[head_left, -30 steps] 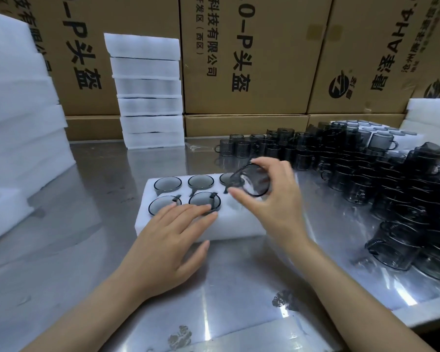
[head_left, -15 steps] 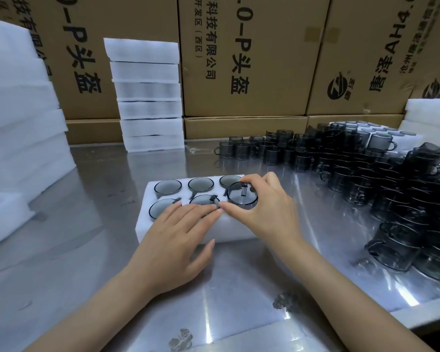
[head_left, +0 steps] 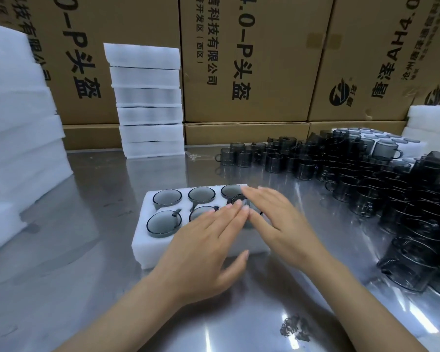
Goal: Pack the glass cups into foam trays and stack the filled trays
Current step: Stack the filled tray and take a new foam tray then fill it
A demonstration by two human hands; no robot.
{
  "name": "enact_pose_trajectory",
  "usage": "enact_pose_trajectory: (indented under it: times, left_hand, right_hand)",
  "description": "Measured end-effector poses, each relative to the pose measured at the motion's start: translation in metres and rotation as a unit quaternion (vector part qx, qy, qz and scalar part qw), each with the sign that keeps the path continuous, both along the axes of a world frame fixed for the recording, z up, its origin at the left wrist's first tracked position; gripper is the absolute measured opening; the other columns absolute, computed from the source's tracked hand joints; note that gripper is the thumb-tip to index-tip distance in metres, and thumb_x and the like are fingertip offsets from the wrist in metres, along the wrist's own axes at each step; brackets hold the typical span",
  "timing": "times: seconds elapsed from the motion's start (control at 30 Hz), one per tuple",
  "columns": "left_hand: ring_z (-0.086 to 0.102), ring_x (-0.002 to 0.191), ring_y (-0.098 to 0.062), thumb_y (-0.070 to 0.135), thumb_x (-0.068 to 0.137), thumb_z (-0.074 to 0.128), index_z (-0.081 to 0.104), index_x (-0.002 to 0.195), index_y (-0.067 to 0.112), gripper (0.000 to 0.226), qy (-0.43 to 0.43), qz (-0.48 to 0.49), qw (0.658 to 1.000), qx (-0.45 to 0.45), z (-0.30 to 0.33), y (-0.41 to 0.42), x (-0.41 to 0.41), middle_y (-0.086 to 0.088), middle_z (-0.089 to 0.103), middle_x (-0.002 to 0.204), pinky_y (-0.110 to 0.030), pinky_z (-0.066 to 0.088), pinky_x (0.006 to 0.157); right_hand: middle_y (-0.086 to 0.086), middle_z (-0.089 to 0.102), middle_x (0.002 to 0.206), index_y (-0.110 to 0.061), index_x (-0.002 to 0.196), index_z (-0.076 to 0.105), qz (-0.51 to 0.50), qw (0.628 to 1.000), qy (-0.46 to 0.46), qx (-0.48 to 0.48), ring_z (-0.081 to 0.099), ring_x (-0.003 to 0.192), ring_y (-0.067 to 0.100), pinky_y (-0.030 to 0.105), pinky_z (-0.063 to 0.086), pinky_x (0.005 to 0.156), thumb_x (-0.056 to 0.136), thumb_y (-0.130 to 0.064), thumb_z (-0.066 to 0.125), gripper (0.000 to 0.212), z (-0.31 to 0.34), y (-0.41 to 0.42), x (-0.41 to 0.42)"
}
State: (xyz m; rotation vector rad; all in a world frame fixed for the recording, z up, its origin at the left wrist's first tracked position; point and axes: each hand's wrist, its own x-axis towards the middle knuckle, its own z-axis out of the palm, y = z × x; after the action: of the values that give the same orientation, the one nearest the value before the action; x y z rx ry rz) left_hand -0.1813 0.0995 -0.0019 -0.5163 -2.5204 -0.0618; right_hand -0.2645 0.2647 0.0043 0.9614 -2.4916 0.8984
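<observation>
Foam tray [head_left: 140,246], six pockets, glass cups seated, centre of steel surface [head_left: 87,288].
Left hand [head_left: 203,252] and right hand [head_left: 280,224]: fingers straight, flat over near-right cup [head_left: 239,199]. Loose cups [head_left: 366,189] heaped right.

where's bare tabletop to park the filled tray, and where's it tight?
Bare steel table lies left of the foam tray, bordered by the big foam pile; another patch runs behind the tray up to the tray stack. The near edge by the forearms is also open. The right side is crowded with loose glass cups.
</observation>
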Motion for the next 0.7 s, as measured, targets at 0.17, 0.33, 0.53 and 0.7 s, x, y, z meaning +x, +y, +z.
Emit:
enact_pose_trajectory:
  times: [0.17, 0.33, 0.53, 0.7]
  left_hand:
    - [0.062, 0.113, -0.020, 0.042, 0.086, 0.041, 0.062, 0.124, 0.007, 0.056, -0.014, 0.016, 1.000, -0.022, -0.002, -0.006, -0.008, -0.006, 0.061, 0.129, -0.037, 0.049, 0.096]
    - [0.066, 0.106, -0.018, 0.045, 0.081, 0.042, 0.070, 0.111, 0.010, 0.054, -0.005, 0.025, 0.999, -0.038, -0.003, -0.001, -0.012, -0.004, 0.069, 0.116, -0.037, 0.049, 0.093]
    - [0.064, 0.109, -0.019, 0.047, 0.081, 0.042, 0.067, 0.115, 0.009, 0.058, -0.030, 0.035, 0.998, -0.049, -0.001, -0.001, -0.010, -0.004, 0.067, 0.120, -0.040, 0.047, 0.096]
    - [0.007, 0.146, -0.009, 0.056, 0.094, 0.024, 0.014, 0.152, 0.019, 0.069, -0.088, 0.072, 0.993, -0.045, -0.005, 0.000, -0.004, 0.006, 0.009, 0.159, -0.031, -0.009, 0.115]
  right_hand:
    - [-0.020, 0.051, 0.135, -0.030, 0.135, 0.051, -0.069, 0.994, 0.030, 0.077, 0.041, 0.125, 0.001, 0.019, 0.027, 0.099, 0.097, -0.045, 0.035, 0.044, 0.001, -0.005, 0.003]
    - [-0.020, 0.047, 0.140, -0.038, 0.138, 0.043, -0.117, 0.979, 0.014, 0.169, 0.032, 0.134, 0.001, 0.029, 0.016, 0.110, 0.097, -0.051, 0.027, 0.045, -0.001, -0.008, 0.004]
    - [-0.018, 0.036, 0.148, -0.035, 0.142, 0.036, -0.139, 0.969, 0.021, 0.204, 0.016, 0.143, 0.005, 0.036, 0.011, 0.114, 0.100, -0.042, 0.021, 0.045, -0.002, -0.016, 0.006]
    - [-0.016, 0.021, 0.155, -0.033, 0.147, 0.028, -0.142, 0.971, 0.012, 0.191, 0.009, 0.145, 0.005, 0.037, 0.011, 0.115, 0.101, -0.041, 0.020, 0.047, -0.008, -0.016, 0.009]
